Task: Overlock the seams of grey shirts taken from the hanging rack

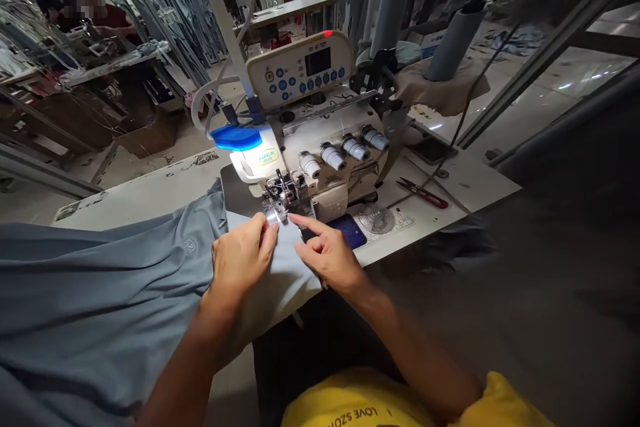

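Note:
Grey-blue fabric (100, 280) lies across the white sewing table (150, 190) and runs up to the presser foot (280, 197) of an overlock sewing machine (320, 147). My left hand (243, 257) rests on the fabric, fingers curled and pinching its edge just before the presser foot. My right hand (325, 253) lies to the right of it, index finger stretched toward the foot, the other fingers bent onto the fabric's edge.
Red-handled snips (423, 192) lie on the table right of the machine, near a clear round disc (376, 219). A control panel (300, 70) stands behind the machine. Thread cones (455, 43) rise at back right. Another person (85, 7) works at a far-left table.

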`<state>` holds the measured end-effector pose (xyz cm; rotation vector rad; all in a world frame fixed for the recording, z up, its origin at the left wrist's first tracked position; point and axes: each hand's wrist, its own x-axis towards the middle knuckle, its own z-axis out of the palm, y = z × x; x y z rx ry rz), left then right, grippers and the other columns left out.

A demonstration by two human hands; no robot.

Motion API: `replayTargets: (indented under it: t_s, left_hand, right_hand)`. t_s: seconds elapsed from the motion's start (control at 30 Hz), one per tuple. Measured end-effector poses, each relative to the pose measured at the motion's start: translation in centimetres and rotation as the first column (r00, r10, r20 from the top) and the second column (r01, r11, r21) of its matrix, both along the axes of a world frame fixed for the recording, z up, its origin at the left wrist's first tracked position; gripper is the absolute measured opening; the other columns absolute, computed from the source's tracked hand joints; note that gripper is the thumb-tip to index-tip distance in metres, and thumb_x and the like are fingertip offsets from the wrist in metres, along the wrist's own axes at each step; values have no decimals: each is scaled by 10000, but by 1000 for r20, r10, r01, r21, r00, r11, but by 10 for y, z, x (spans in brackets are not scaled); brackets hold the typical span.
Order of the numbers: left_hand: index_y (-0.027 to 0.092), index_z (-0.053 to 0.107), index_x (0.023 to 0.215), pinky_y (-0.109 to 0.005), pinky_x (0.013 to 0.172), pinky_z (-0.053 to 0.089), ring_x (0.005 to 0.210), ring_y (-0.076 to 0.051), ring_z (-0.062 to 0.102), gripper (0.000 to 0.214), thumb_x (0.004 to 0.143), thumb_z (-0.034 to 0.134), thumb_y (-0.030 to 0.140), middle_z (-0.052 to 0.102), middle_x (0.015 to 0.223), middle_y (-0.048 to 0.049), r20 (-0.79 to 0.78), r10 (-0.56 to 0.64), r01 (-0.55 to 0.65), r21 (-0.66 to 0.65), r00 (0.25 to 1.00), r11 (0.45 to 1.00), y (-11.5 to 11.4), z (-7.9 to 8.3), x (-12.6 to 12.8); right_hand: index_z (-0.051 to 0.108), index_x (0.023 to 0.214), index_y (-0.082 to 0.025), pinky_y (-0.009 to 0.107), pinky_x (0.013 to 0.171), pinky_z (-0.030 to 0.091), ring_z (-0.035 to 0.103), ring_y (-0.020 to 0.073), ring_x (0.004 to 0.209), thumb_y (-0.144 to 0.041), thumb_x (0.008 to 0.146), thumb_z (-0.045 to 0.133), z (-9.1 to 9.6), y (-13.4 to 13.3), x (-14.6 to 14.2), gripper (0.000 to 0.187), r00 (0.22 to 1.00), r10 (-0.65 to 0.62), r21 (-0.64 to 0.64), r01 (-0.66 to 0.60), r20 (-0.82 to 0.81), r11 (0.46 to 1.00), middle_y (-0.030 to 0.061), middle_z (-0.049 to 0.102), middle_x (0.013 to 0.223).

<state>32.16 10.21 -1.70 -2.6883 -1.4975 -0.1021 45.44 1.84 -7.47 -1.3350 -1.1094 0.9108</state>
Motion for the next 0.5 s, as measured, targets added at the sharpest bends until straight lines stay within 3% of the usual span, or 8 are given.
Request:
replayTargets:
  t_s: [0.1,0.2,0.3,0.33,0.4,0.47,0.5]
  left_hand:
    - [219,542,761,-272,507,187,623,-200,588,303,905,389,438,627,664,-15,-16,1,-1,22,1000,1000,11,1,4]
    - [202,555,782,-288,549,289,643,-199,581,278,903,423,415,628,697,-40,105,-122,96,219,987,971,0,-11,-2]
    - [174,533,1040,-371,810,395,928,-245,586,304,841,557,402,635,974,-118,275,-464,279,513,842,811,-34,-45,-17]
    - [165,500,1121,-391,862,387,980,-251,571,362,827,590,355,619,1028,-135,283,-499,297,535,819,791,-46,-59,-23]
    - [148,463,1202,-380,837,398,900,-225,573,385,839,566,222,622,959,-118,340,-457,231,534,822,813,-65,-83,-31]
    - [157,474,1199,-345,776,427,825,-196,568,344,856,507,149,620,906,-88,467,-377,165,432,800,886,-77,-98,-35]
    - [169,491,1174,-326,750,441,810,-184,568,312,863,491,144,618,901,-76,536,-339,153,361,773,920,-81,-102,-36]
  right_hand:
    - [488,1265,-151,160,419,231,270,51,400,-193,783,559,2,11,1,489,999,-37,38,38,-41,999,-122,334,436]
    - [477,1216,-165,161,426,263,318,56,408,-207,778,586,-1,7,-5,453,993,-84,55,89,-77,995,-118,373,460]
    - [456,1180,-192,166,467,343,426,69,469,-204,777,605,-13,-14,-18,430,987,-63,79,75,-145,994,-87,474,560]
    - [455,1168,-201,171,497,382,478,80,510,-196,779,604,-19,-20,-22,416,986,-50,96,66,-159,993,-71,515,604]
    - [475,1133,-209,203,625,464,576,113,676,-176,783,584,-32,-27,-26,368,983,-128,158,149,-134,976,-20,592,740]
    - [507,1094,-200,250,771,482,590,146,880,-156,752,578,-44,-26,-24,352,958,-277,224,286,-73,932,41,610,934]
    - [522,1076,-190,263,801,477,578,157,930,-150,724,590,-49,-24,-21,360,956,-291,225,293,-40,929,57,599,999]
